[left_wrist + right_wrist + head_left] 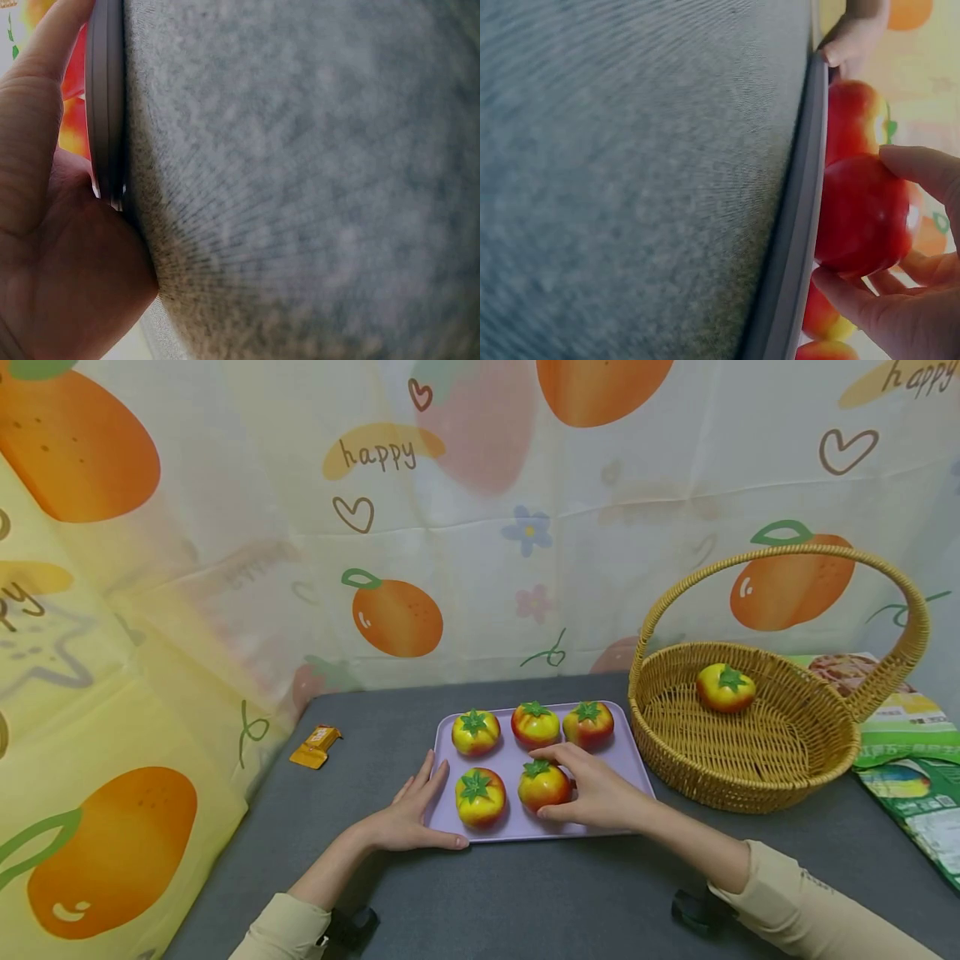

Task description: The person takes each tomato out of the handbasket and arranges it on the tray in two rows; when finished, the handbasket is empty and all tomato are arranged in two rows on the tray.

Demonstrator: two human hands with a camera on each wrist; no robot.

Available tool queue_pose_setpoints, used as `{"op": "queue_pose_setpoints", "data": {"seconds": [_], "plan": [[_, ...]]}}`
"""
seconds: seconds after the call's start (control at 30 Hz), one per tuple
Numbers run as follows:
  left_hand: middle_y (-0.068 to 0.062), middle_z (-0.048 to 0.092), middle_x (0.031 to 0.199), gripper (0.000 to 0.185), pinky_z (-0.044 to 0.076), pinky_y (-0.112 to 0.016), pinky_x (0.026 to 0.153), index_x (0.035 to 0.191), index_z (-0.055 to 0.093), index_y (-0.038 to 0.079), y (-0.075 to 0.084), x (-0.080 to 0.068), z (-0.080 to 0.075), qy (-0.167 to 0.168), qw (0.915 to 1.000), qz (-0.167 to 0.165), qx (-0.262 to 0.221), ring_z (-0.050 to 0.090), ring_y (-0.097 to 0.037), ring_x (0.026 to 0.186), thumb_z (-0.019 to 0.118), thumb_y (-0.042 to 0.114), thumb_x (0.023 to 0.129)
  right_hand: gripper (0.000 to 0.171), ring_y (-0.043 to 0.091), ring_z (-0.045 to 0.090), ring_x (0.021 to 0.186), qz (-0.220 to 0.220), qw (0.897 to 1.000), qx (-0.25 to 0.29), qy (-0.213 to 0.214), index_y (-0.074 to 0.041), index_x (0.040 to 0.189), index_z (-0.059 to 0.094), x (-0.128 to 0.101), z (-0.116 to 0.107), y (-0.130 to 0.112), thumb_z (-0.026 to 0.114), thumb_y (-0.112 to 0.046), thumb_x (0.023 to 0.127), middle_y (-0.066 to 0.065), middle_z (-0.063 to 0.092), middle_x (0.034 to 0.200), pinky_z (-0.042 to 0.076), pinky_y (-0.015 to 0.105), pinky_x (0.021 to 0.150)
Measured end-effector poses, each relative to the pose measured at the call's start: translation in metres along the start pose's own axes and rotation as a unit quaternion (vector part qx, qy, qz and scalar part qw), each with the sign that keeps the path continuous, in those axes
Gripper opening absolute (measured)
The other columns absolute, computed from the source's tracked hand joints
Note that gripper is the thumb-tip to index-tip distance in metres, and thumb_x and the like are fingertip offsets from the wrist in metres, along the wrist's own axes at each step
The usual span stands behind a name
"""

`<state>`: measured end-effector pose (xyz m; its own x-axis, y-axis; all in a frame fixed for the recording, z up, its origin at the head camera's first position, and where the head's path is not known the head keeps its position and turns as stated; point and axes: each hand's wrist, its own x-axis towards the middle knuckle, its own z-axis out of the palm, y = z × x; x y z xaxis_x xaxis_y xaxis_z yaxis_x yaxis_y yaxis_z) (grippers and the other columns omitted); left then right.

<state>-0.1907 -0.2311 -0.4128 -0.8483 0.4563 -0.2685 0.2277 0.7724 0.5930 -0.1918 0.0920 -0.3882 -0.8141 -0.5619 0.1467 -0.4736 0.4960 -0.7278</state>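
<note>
On a lilac tray (600,828) lie red-and-yellow artificial fruits with green leafy tops, three in the back row and two in front. My right hand (600,789) grips the front-right fruit (543,787), thumb on its near side and fingers over the far side. In the right wrist view this fruit (866,214) shows its glossy red side between thumb and fingers, close over the tray. My left hand (408,814) rests at the tray's left edge, fingers extended along the side and thumb at the front corner, beside the front-left fruit (481,798).
To the right of the tray stands a wicker basket (720,789) with a tall handle and one similar fruit (725,688) inside. Green printed bags (911,727) lie behind and right of it. A small orange wrapped packet (316,747) sits at the table's left.
</note>
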Motion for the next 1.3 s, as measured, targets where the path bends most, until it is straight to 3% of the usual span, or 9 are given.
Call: {"op": "queue_pose_setpoints", "data": {"seconds": [0.67,1.3], "plan": [[-0.013,-0.022,0.160,0.117,-0.002,-0.059,0.113,0.158,0.004,0.014,-0.0016,0.0006,0.0003,-0.002,1.0000,-0.006,-0.002,-0.009,-0.041,0.145,0.073,0.061,0.076,0.069,0.021,0.051,0.117,-0.006,1.000,0.000,-0.016,-0.015,0.137,0.050,-0.0039,-0.0006,0.0012,0.082,-0.028,0.078,0.008,0.052,0.135,0.037,0.051,0.103],[-0.012,-0.022,0.160,0.117,-0.002,-0.060,0.113,0.158,0.004,0.014,0.0009,-0.0002,-0.0004,-0.004,0.9999,-0.009,-0.007,-0.010,-0.041,0.145,0.074,0.061,0.076,0.074,0.020,0.053,0.113,-0.004,1.000,-0.003,-0.021,-0.009,0.139,0.049,-0.0020,0.0045,0.0041,0.082,-0.032,0.077,0.006,0.053,0.133,0.039,0.049,0.101]]}}
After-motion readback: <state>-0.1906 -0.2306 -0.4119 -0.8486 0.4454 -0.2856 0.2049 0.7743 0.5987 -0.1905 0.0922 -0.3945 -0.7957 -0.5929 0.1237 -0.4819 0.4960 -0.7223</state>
